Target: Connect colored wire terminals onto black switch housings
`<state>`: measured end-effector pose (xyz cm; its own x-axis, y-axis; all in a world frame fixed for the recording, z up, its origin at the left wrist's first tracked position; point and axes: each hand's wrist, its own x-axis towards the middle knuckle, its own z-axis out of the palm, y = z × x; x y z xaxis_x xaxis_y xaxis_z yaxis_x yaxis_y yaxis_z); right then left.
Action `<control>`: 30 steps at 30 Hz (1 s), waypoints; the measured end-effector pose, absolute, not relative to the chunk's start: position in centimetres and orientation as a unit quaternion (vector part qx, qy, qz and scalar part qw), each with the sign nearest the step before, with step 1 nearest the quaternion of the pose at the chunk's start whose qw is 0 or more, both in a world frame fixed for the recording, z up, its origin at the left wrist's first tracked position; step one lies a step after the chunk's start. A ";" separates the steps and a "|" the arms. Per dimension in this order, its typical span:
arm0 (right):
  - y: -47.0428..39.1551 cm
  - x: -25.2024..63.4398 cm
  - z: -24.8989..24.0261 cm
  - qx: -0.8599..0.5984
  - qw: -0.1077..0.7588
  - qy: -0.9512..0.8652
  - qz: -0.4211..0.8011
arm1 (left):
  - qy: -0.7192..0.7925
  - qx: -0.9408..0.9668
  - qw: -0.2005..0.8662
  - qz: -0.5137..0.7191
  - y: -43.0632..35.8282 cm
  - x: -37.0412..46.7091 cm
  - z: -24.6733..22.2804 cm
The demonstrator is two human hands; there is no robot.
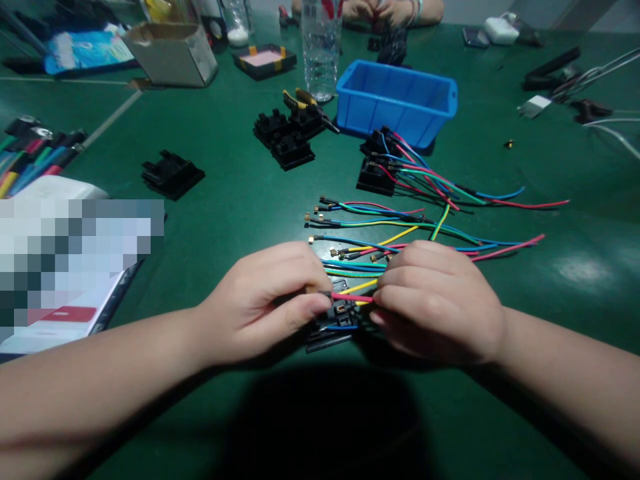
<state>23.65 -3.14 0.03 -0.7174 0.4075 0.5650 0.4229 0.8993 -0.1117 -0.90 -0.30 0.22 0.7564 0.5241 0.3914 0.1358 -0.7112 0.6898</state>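
Between my two hands a short red wire (353, 298) is stretched level. My left hand (275, 300) pinches its dark-sleeved end between thumb and forefinger. The fingers of my right hand (437, 300) are closed around the wire further along. Just beneath lies a black plastic socket housing (330, 339) with a blue wire in it, partly hidden by my left hand. Beyond my hands several loose wires (370, 221) in blue, green, yellow and red lie with brass terminals at their left ends. Two black housings (376, 175) with wires fitted sit behind them.
Several bare black housings (290, 148) and yellow-handled pliers (303, 100) lie near a blue bin (395, 100) and a clear bottle (320, 60). One more housing (173, 175) is at left, past a phone-like device (120, 267). A cardboard box (175, 57) stands behind. Another person's hands (375, 10) are opposite.
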 end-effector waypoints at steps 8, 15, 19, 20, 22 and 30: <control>-3.1 23.8 -0.1 -0.209 0.288 -0.934 -0.030 | 0.171 0.874 0.328 0.314 -0.6 -0.9 -0.3; -3.3 23.9 -0.1 -0.204 0.277 -0.938 -0.048 | 0.176 0.879 0.327 0.298 -0.6 -1.1 0.0; -3.3 23.9 -0.2 -0.204 0.275 -0.939 -0.047 | 0.186 0.883 0.325 0.281 -0.6 -1.0 0.2; -3.3 23.9 -0.2 -0.207 0.274 -0.938 -0.047 | 0.188 0.883 0.327 0.281 -0.6 -0.9 0.2; -3.3 23.8 0.0 -0.226 0.264 -0.936 -0.053 | 0.188 0.880 0.329 0.287 -0.7 -0.9 0.1; -3.5 23.8 0.9 -0.298 0.245 -0.920 -0.070 | 0.225 0.889 0.306 0.256 -0.5 -0.7 -0.2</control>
<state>23.75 -3.54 0.95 -0.7018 0.5139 0.4934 0.5830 0.8123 -0.0169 -0.71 -0.53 -0.25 0.7677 0.5572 0.3166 0.2446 -0.7114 0.6589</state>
